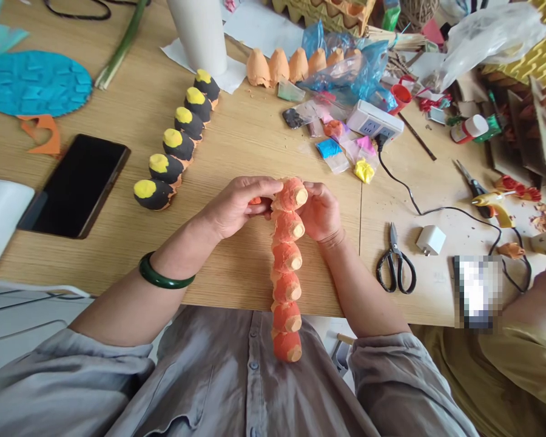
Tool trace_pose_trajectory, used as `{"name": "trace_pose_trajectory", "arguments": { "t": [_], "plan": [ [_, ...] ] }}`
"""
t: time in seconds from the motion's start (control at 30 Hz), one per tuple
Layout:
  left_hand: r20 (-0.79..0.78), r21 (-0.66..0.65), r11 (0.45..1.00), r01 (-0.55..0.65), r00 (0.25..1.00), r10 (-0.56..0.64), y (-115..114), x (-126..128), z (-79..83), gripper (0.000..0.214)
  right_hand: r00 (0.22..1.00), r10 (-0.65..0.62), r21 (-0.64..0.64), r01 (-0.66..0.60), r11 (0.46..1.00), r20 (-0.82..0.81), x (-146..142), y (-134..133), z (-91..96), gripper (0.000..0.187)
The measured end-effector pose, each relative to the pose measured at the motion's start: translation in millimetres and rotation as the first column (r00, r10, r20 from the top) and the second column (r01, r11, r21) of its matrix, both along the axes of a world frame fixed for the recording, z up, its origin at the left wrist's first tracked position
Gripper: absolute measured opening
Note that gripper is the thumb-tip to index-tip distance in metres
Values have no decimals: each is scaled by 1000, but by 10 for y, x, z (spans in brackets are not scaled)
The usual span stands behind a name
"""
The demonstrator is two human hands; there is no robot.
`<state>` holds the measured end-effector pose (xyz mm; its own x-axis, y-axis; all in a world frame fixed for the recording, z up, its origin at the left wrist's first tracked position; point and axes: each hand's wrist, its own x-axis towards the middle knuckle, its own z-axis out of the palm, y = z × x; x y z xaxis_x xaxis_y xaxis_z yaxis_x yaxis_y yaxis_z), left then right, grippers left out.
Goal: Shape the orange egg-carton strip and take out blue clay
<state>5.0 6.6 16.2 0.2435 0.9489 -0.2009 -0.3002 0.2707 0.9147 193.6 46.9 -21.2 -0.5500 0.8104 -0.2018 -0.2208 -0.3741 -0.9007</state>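
You hold the orange egg-cup strip (286, 260) in front of you, its near end reaching past the edge of the tabletop (236, 273) before your grey shirt (236, 370). Your left hand (232, 207) pinches the far cup, thumb on top, with a small orange piece (255, 201) between its fingers; your right hand (322, 211) closes on the cup's other side, fingertips partly hidden. The strip looks like moulded pulp, so expect it to be light and fairly stiff in each cup, but apt to bend or tear at the necks between them. The orange coating seems soft and likely dents under hard pressure. Take hold by the cup walls or bare underside, lightly, and support the unsupported near end against sagging.
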Motion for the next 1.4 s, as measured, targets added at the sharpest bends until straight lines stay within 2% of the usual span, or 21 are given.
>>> {"name": "trace_pose_trajectory", "arguments": {
  "t": [0.07,0.17,0.3,0.43,0.53,0.6,0.7,0.77,0.87,0.97,1.03,1.07,1.17,1.23,1.33,1.4],
  "plan": [
    [2,-49,999,-9,1000,9,4,-7,-8,48,1000,2,-59,-4,998,-29,-14,-30,43,34],
    [-2,-114,989,-93,996,93,39,-5,-60,38,999,-5,-115,0,993,-43,-43,-45,66,32],
    [-9,-180,954,-238,971,240,101,15,-140,29,990,-121,-107,128,986,75,-68,-40,61,34],
    [-151,-85,946,-314,942,300,120,17,-179,31,955,-225,45,220,974,195,-73,-48,21,27],
    [-289,12,924,-383,883,370,124,1,-201,24,912,-292,271,214,939,289,-63,-13,-110,32],
    [-308,58,900,-432,850,428,137,-21,-215,20,877,-360,473,182,862,319,-47,39,-239,34],
    [-179,59,896,-440,878,443,175,-71,-219,26,806,-499,716,140,683,319,-17,106,-403,29],
    [-69,10,920,-392,918,391,200,-104,-206,34,758,-591,803,155,575,277,-12,100,-433,29],
    [39,-48,952,-303,952,305,204,-112,-175,43,731,-653,875,171,453,195,-40,-1,-328,33],
    [134,-60,970,-237,961,243,160,-63,-134,48,713,-673,922,99,373,196,-81,-139,-143,33],
    [187,-69,975,-211,957,221,121,-25,-97,48,691,-682,936,23,353,240,-96,-199,-50,30],
    [211,-78,976,-205,953,217,103,-10,-77,47,681,-692,946,-2,323,238,-99,-214,-22,28],
    [235,-79,981,-176,953,190,62,16,-13,49,677,-721,982,-15,188,148,-93,-221,2,24],
    [225,-64,987,-147,962,158,42,29,33,56,691,-715,992,-30,123,110,-89,-214,-10,20],
    [183,-54,991,-122,974,130,15,58,106,67,728,-674,992,-71,106,124,-96,-214,-33,20],
    [140,-37,994,-104,984,109,2,76,140,72,748,-657,995,-51,91,99,-108,-223,-39,16]
  ]
}}
